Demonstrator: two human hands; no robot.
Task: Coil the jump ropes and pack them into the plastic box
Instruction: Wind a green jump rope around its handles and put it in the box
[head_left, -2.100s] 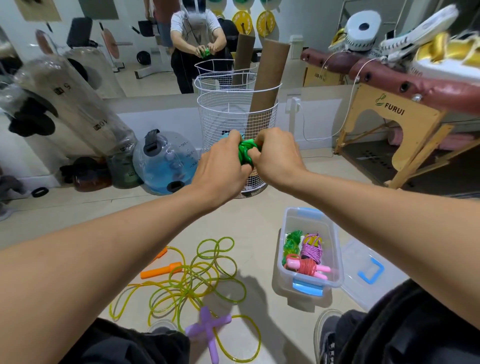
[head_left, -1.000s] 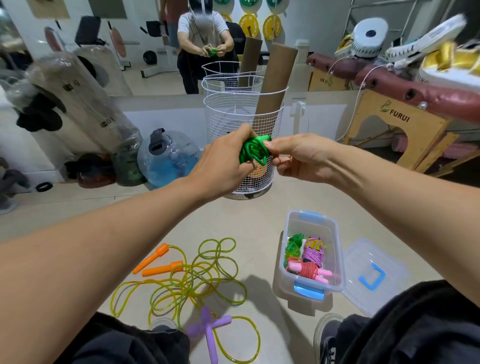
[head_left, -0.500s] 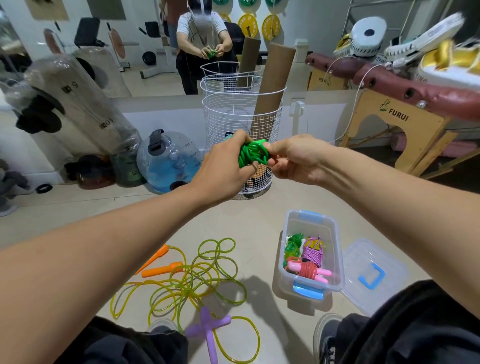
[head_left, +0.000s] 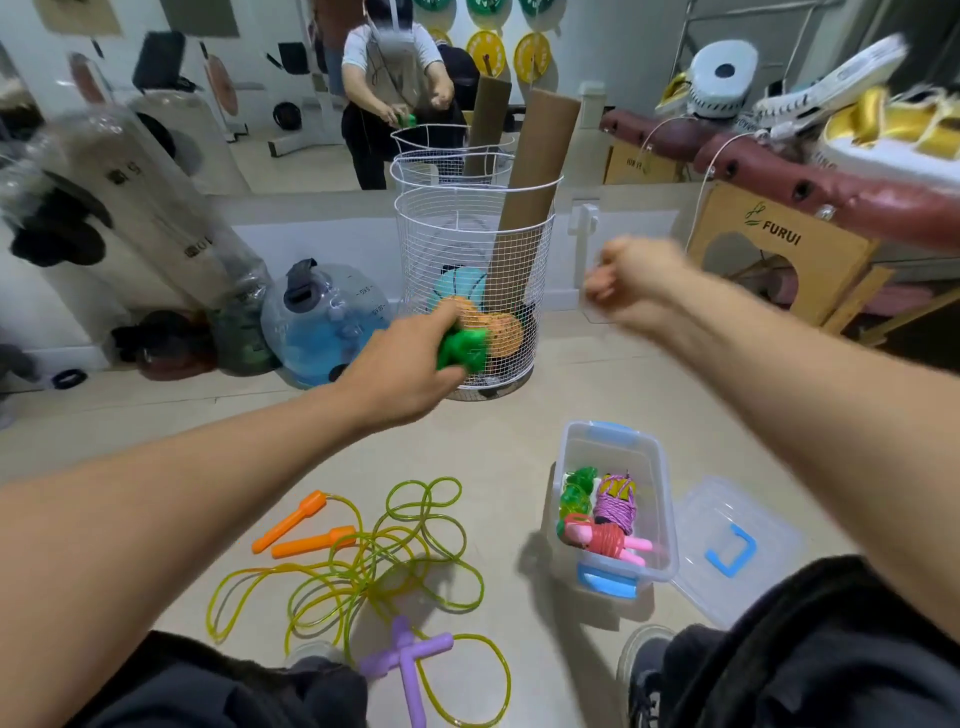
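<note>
My left hand (head_left: 410, 358) grips a coiled green jump rope (head_left: 462, 351) in the air in front of the wire basket. My right hand (head_left: 634, 286) is off to the right and apart from it, blurred, its fingers curled with nothing seen in them. The clear plastic box (head_left: 662, 467) stands open on the floor at the lower right and holds a green bundle (head_left: 574, 493), a purple bundle (head_left: 615, 501) and a red rope with pink handles (head_left: 608, 540). A loose yellow-green rope (head_left: 374, 551) with orange handles (head_left: 306, 525) sprawls on the floor.
The box's lid (head_left: 737, 545) lies right of the box. Purple handles (head_left: 405, 654) lie by my knees. A white wire basket (head_left: 472, 249) with a cardboard tube, a blue water jug (head_left: 327, 322) and a wooden-legged massage table (head_left: 779, 244) line the mirrored wall.
My right hand has let go of the green bundle and swung away to the right. My left hand has lowered with the bundle still in it.
</note>
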